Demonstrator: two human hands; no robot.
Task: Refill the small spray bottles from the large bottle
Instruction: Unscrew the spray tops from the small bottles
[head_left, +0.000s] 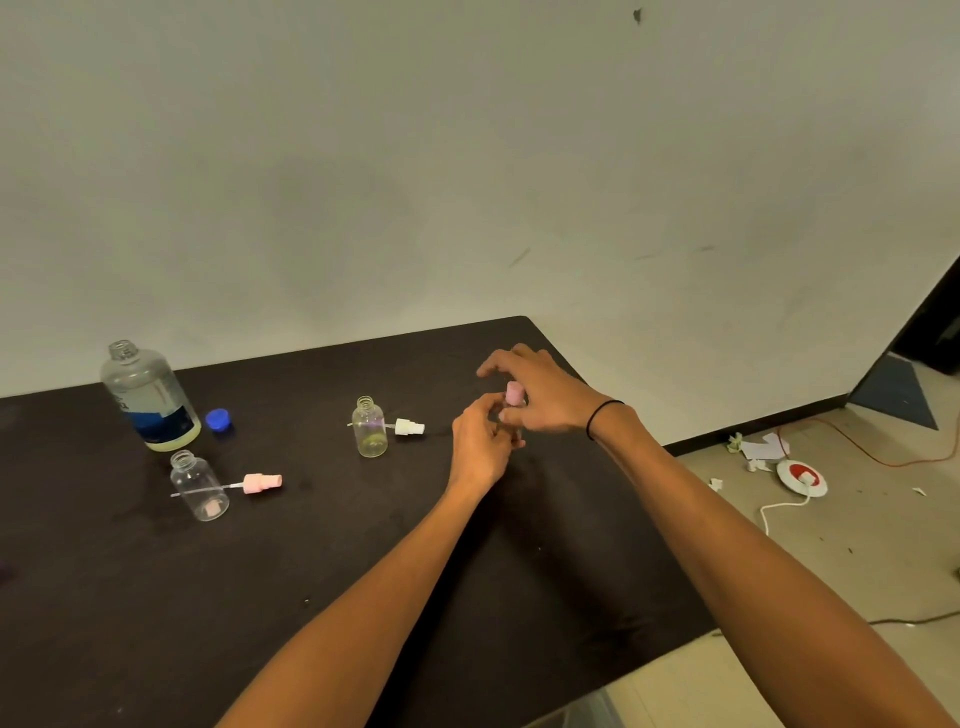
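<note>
Pink spray cap (514, 393) stands out between my two hands near the table's far right corner, its long axis upright, top pointing up; the small bottle under it is almost wholly hidden by fingers, so I cannot tell its fill. My left hand (480, 441) curls around that hidden bottle from the near side; my right hand (540, 397) pinches at the cap with thumb and a finger while the other fingers fan out toward the wall. A black band (602, 415) circles the right wrist. Further left, a clear small bottle (370, 428) stands upright, neck open, with a white sprayer (408, 427) lying flat just behind it, tube pointing left. Near the left edge another open small bottle (199, 486) stands upright, a pink sprayer (260, 483) lying beside it, tube pointing left behind the bottle. Behind that, the large bottle (148, 397) stands uncapped, a little yellowish liquid at its base, its blue cap (218, 420) just to its right. Dark matte table (311, 545), pale scuffed wall (467, 156) behind. Tiled floor (857, 545) at right carries paper scraps (761, 448), an orange wire (883, 460) and a white-and-red round socket (801, 478).
</note>
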